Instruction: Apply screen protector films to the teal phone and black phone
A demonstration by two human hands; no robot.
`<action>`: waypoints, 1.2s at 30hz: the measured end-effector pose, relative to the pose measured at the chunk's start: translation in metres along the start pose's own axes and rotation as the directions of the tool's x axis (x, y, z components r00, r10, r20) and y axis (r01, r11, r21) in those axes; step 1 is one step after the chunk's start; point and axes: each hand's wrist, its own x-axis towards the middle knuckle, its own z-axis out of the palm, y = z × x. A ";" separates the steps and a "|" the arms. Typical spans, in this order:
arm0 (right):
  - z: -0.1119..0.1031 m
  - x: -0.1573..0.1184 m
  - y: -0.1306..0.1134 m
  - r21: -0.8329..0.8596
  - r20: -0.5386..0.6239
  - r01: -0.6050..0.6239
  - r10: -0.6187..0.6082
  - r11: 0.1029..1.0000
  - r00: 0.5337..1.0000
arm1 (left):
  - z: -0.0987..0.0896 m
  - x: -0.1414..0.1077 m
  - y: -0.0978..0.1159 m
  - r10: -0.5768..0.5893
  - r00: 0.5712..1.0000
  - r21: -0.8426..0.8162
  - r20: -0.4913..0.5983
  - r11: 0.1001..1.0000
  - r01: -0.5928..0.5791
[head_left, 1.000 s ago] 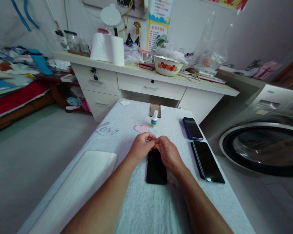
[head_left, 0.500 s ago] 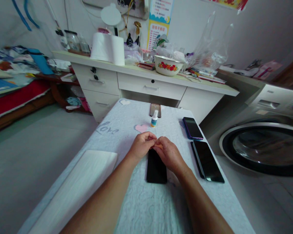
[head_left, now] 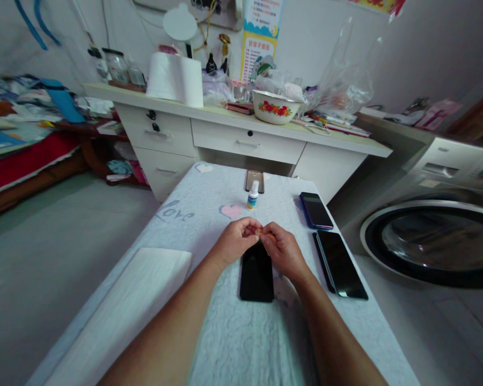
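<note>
My left hand (head_left: 238, 239) and my right hand (head_left: 282, 247) meet fingertip to fingertip over the top end of a black smartphone (head_left: 256, 276), which lies flat on the cloth. Both hands are closed in a pinch. What they pinch, if anything, is too small and covered to make out. Just beyond them a small white spray bottle (head_left: 253, 196) with a blue and orange label stands upright. Behind the bottle lies a brownish phone or case (head_left: 255, 181).
On the right of the cloth-covered table (head_left: 225, 343) lie a purple-edged phone (head_left: 316, 210) and a larger dark phone (head_left: 342, 265). A folded white cloth or paper (head_left: 124, 305) lies at left. Behind stands a white desk (head_left: 247, 140), with a washing machine (head_left: 426, 214) to the right.
My right hand's fingers have shifted slightly right and up, and more of the phone's top end shows between the hands. The whole view has drifted a little.
</note>
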 end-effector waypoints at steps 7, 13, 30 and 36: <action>0.001 0.000 0.000 0.076 -0.004 -0.037 0.038 0.996 0.999 | -0.001 0.001 -0.001 0.019 1.000 0.057 -0.024 0.998 -0.017; -0.002 0.002 0.005 0.017 -0.042 -0.058 0.059 0.998 0.997 | -0.001 0.000 0.001 0.052 0.996 0.122 -0.069 0.992 -0.043; -0.010 0.008 0.034 -0.316 -0.152 -0.124 0.079 0.941 0.985 | -0.011 0.014 -0.027 0.216 0.921 0.640 -0.323 0.767 0.045; -0.008 0.008 0.037 -0.226 -0.153 -0.108 0.074 0.968 0.985 | -0.011 0.017 -0.032 0.228 0.930 0.682 -0.289 0.730 0.033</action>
